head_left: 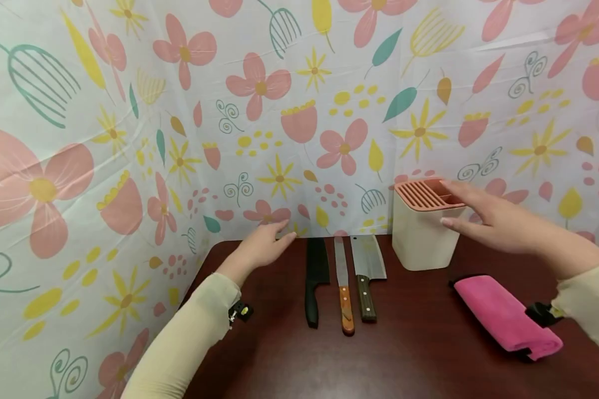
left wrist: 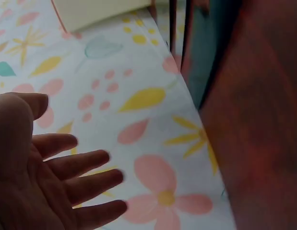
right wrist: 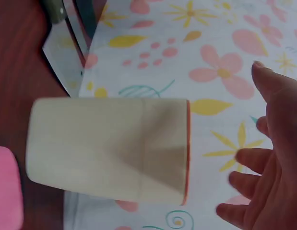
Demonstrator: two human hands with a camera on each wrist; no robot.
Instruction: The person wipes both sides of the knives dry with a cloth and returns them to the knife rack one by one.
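Across the surface (head_left: 404, 349), three blades (head_left: 341, 271) lie handles (head_left: 346, 305) nearest, probably for easy grasping; left hand (head_left: 262, 244) and right hand (head_left: 506, 224) reach out, relaxed, empty!

Head cam's the wide one, up high and farthest back, looking forward and down over the dark table (head_left: 279, 360) to the flowery cloth (head_left: 329, 83) behind it. Both wrist cams sit way closer and come out turned sideways, left one peering past the left hand (head_left: 262, 246) along the cloth, right one past the right hand (head_left: 511, 224) at the cream holder (head_left: 424, 238). All three catch that holder, though left wrist only gets a slice up top.
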